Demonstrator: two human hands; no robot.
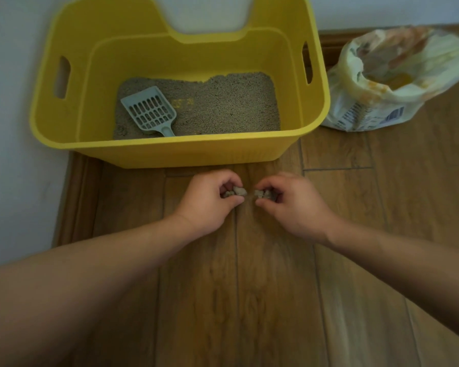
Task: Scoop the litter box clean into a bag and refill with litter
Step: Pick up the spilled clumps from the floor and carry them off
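Observation:
A yellow litter box (186, 152) stands against the wall with a thin layer of grey litter (228, 104) in its bottom. A grey slotted scoop (150, 112) lies on the litter at the left, handle toward me. An open litter bag (387, 86) sits on the floor to the right of the box. In front of the box, just above the floor, my left hand (210, 201) is closed on a grey litter clump (236, 192). My right hand (292, 205) pinches another grey clump (264, 194). The two clumps are a small gap apart.
A wooden plank floor (276, 300) spreads in front of the box. A white wall (13, 128) runs along the left side and behind the box, with a wooden skirting board (74, 197) at its foot.

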